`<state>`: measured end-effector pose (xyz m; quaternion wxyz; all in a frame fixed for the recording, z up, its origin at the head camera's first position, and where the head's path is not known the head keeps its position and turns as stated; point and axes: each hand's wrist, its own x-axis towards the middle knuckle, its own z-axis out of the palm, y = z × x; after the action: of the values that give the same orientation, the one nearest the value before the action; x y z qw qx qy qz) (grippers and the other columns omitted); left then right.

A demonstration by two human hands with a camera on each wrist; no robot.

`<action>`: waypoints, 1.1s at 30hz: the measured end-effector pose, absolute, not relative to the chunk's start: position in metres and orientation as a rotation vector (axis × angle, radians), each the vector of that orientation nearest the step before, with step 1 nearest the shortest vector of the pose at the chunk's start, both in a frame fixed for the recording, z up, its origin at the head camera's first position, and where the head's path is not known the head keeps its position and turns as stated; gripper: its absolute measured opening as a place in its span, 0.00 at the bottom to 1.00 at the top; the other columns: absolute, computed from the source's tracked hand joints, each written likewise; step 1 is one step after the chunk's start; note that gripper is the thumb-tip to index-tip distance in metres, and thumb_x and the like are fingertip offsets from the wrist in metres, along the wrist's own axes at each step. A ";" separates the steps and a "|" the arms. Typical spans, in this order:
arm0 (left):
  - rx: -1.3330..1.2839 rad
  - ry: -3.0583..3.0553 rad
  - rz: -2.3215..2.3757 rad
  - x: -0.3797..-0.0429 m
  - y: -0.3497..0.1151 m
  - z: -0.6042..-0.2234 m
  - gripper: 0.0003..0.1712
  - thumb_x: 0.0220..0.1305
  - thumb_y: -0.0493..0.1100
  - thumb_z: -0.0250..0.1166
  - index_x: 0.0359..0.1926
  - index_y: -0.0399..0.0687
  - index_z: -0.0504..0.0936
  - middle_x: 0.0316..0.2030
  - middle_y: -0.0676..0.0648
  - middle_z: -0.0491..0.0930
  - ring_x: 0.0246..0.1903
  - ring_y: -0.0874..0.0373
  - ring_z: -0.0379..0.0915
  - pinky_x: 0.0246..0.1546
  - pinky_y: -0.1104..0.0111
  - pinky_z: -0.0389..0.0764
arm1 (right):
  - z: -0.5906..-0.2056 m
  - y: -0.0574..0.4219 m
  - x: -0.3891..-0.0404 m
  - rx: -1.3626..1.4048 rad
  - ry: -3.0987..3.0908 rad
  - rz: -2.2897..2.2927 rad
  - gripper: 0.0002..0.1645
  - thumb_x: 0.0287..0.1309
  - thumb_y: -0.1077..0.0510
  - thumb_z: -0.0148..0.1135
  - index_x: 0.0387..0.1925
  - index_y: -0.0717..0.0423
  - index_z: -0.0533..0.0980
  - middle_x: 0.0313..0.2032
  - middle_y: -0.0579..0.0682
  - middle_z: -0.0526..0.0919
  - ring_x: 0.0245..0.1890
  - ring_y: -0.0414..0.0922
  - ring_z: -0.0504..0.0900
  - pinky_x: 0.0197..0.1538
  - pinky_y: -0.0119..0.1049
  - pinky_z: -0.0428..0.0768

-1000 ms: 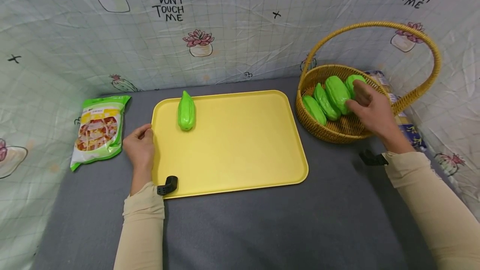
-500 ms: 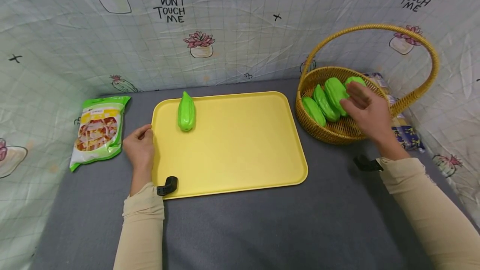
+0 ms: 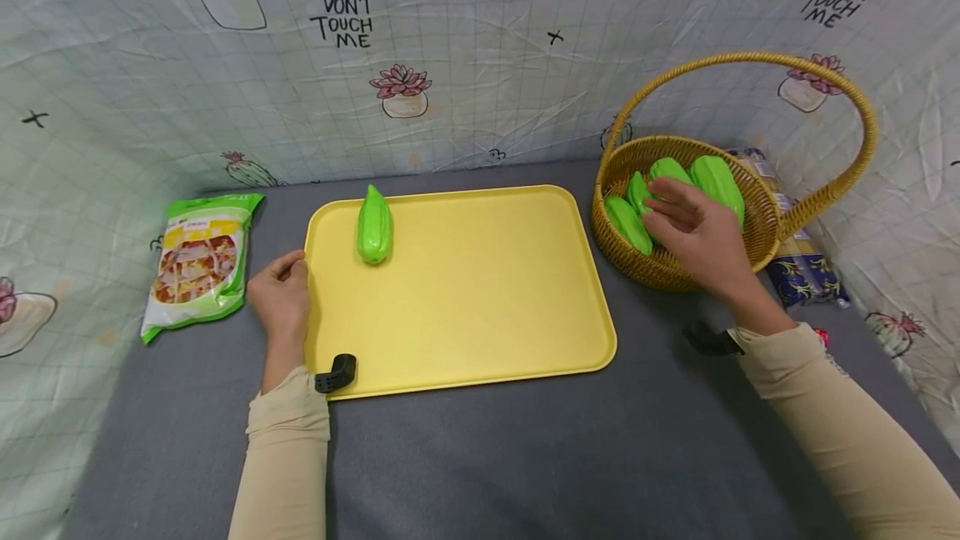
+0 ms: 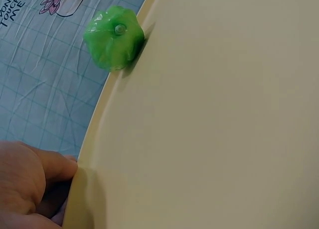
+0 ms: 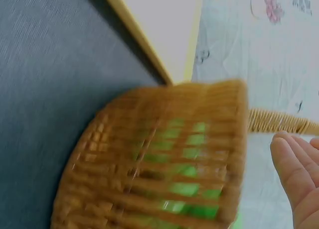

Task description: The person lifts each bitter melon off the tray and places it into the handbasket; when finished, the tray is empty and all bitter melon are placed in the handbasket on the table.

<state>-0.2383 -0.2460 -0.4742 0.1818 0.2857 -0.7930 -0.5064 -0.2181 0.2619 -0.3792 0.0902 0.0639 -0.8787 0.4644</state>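
Observation:
My left hand [image 3: 281, 294] pinches the left rim of a yellow rectangular tray [image 3: 465, 298]; the left wrist view shows thumb and fingers at that edge [image 4: 82, 169]. Near the tray's upper left lies one bright green, ridged fruit [image 3: 373, 227] with a pointed end. Over the wicker basket [image 3: 656, 272] on the right hovers my right hand [image 3: 701, 232], fingers loosely extended and holding nothing visible. Several similar green fruits [image 3: 716, 182] lie in the basket, some partly covered by the hand. In the right wrist view the fingers [image 5: 294, 164] are beside the basket rim.
A tall arched handle [image 3: 750, 57] rises over the basket. Behind it to the right lies a blue and gold packet [image 3: 806, 273]. A green and white food bag [image 3: 198, 261] lies left of the tray. A printed cloth [image 3: 480, 65] stands behind the grey table [image 3: 525, 457].
My right hand has moved left across the basket, uncovering the rightmost green fruit and covering part of the middle ones. The left hand and tray stay put.

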 end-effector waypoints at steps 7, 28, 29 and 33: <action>0.769 -2.236 -1.444 -0.237 -0.247 -0.475 0.16 0.74 0.39 0.59 0.54 0.38 0.87 0.49 0.39 0.84 0.33 0.76 0.68 0.38 0.81 0.70 | -0.379 0.239 -0.217 0.296 -2.712 1.408 0.33 0.71 0.54 0.62 0.73 0.56 0.67 0.69 0.61 0.74 0.68 0.46 0.77 0.58 0.15 0.74; 0.770 -2.248 -1.452 -0.238 -0.248 -0.475 0.16 0.74 0.39 0.59 0.55 0.39 0.87 0.53 0.38 0.85 0.36 0.74 0.68 0.40 0.80 0.70 | -0.398 0.165 -0.229 0.568 -2.898 1.514 0.45 0.70 0.49 0.63 0.79 0.58 0.55 0.79 0.58 0.57 0.77 0.54 0.63 0.74 0.47 0.68; 0.771 -2.249 -1.450 -0.238 -0.248 -0.475 0.16 0.74 0.40 0.59 0.55 0.39 0.87 0.53 0.38 0.85 0.36 0.74 0.68 0.40 0.80 0.70 | -0.399 0.161 -0.230 0.580 -2.902 1.516 0.46 0.70 0.48 0.63 0.79 0.57 0.54 0.79 0.58 0.57 0.77 0.54 0.63 0.74 0.47 0.68; 0.777 -2.251 -1.447 -0.238 -0.248 -0.473 0.16 0.74 0.40 0.59 0.55 0.40 0.87 0.54 0.38 0.84 0.36 0.74 0.69 0.40 0.80 0.70 | -0.402 0.144 -0.232 0.586 -2.902 1.563 0.47 0.69 0.45 0.63 0.80 0.55 0.53 0.79 0.56 0.57 0.78 0.52 0.62 0.75 0.45 0.67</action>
<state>-0.2380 -0.2481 -0.4734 0.1768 0.2744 -0.7951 -0.5112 -0.2321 0.1443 -0.4020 -0.1027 0.1740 -0.8623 0.4644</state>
